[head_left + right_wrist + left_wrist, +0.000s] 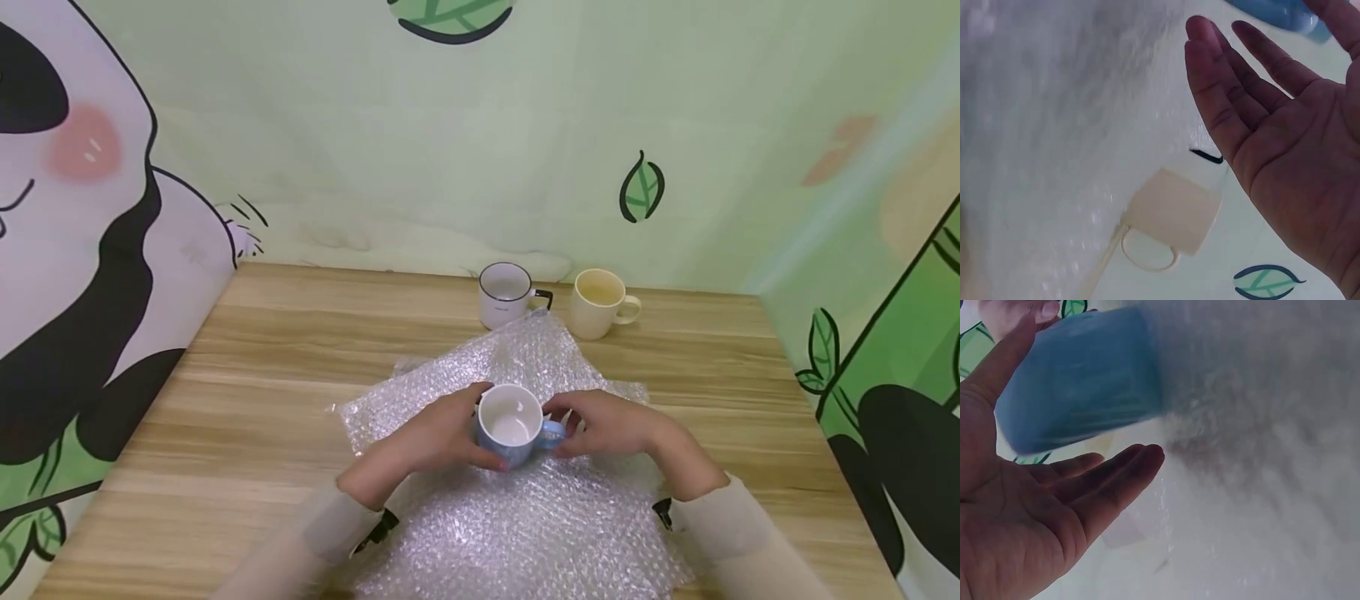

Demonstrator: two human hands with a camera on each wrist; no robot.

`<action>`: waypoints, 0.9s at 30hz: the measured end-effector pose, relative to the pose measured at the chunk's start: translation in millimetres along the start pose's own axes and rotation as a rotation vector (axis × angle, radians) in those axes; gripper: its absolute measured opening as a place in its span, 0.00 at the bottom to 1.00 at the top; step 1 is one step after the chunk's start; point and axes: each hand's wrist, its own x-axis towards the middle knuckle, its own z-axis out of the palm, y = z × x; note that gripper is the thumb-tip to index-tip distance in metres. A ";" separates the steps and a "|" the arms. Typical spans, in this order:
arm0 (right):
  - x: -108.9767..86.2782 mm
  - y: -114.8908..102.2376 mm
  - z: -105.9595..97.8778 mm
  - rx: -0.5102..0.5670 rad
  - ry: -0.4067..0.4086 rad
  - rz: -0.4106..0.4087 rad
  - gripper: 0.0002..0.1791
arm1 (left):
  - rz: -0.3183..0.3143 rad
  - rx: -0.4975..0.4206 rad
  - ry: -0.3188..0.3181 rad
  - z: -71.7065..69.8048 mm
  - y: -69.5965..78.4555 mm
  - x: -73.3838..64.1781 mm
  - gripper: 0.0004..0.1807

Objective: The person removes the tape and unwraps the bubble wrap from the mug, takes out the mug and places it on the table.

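A light blue mug (512, 421) with a white inside stands upright over a sheet of bubble wrap (517, 521), its handle to the right. My left hand (442, 429) curves around the mug's left side, thumb at the front. In the left wrist view, a gap shows between the fingers (1125, 478) and the blurred blue mug (1085, 381). At the handle, my right hand (603, 421) has its thumb and forefinger on either side, pinching it. The right wrist view shows its other fingers (1216, 100) extended, with only a sliver of the mug at the top edge.
Behind the bubble wrap stand a white mug (504, 300) with a black rim and a cream mug (596, 307), handles to the right. A corner of the wrap reaches up to them. The wooden table (300, 333) meets panda-printed walls (375, 167) at the back and sides.
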 end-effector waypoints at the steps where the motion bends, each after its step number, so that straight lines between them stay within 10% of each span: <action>1: 0.4 -0.4 2.3 -0.006 0.001 -0.009 0.27 | 0.008 -0.009 0.002 1.8 -0.6 0.7 0.56; 12: 4.6 -1.8 22.2 -0.079 0.075 -0.024 0.02 | 0.008 0.004 0.027 10.9 -2.3 3.8 0.54; 27: 3.3 -6.8 23.8 -0.128 0.110 -0.036 0.05 | 0.023 -0.025 0.050 10.1 -1.0 4.4 0.51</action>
